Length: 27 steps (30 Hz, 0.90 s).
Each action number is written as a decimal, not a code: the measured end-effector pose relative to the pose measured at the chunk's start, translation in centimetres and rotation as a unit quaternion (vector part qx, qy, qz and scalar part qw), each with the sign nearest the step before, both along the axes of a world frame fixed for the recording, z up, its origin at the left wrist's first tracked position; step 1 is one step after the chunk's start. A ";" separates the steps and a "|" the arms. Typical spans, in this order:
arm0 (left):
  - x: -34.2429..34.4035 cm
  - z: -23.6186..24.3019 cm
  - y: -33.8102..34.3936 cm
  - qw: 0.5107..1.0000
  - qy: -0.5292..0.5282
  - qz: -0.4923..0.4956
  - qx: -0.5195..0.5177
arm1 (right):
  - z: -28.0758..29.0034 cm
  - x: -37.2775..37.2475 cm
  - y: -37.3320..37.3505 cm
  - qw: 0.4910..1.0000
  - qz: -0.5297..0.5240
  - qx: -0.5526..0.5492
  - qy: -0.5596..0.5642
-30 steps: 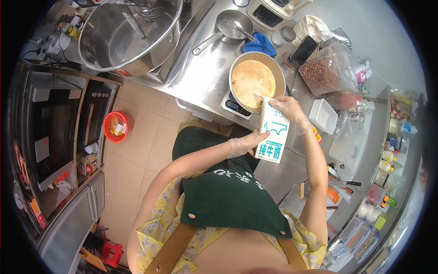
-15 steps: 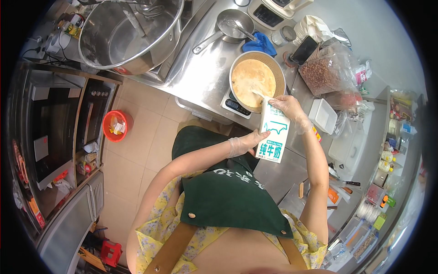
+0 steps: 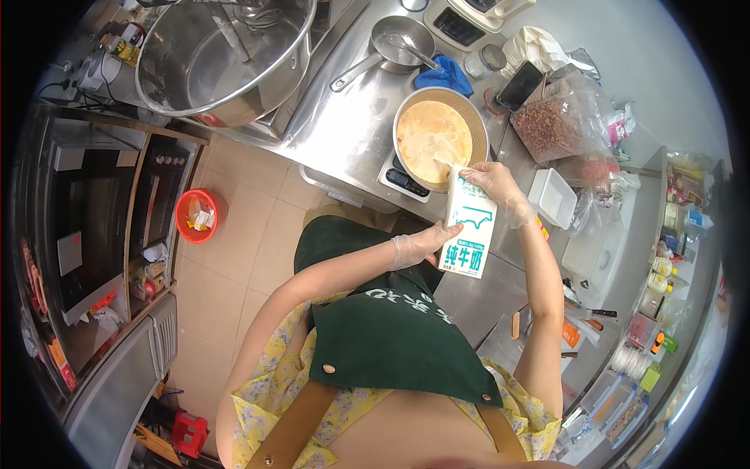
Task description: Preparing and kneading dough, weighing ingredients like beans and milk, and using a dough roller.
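Observation:
Both my hands wear clear gloves and hold a white milk carton with green print. My left hand grips its lower side, thumb on the front. My right hand is closed round its top near the spout. The carton's spout end tips over the near rim of a round pan, and white milk runs into the tan liquid inside. Under the pan is a digital scale, partly covered by it. The fingers behind the carton are hidden.
A steel saucepan and a blue cloth lie beyond the pan. A big steel mixing bowl stands far left. At the right are a phone, a bag of brown crumbs and a white tray. A red bin sits on the floor.
The stream of milk looks thinner and less visible than before. My hands and the carton have hardly moved.

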<state>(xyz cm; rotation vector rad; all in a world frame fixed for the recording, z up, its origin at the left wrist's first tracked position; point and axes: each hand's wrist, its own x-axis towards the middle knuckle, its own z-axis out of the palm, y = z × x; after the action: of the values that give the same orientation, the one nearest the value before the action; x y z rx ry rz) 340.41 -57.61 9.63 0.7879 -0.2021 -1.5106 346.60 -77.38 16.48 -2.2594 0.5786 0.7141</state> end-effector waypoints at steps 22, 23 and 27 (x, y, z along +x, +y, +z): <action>-0.7 -1.4 -0.4 0.993 -0.031 0.079 0.081 | 0.1 -0.6 0.6 0.998 -0.015 0.004 -0.063; -0.8 -1.5 -0.5 0.992 -0.022 0.089 0.089 | -0.1 -0.7 0.5 0.998 -0.016 0.004 -0.063; -0.8 -1.6 -0.6 0.990 -0.012 0.107 0.095 | -1.3 -0.9 -0.5 0.996 -0.020 0.039 -0.075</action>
<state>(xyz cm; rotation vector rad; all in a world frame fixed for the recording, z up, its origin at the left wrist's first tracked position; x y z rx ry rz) 339.58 -58.23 8.00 0.9486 0.0096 -1.3290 345.72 -77.92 15.19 -2.2000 0.5140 0.5322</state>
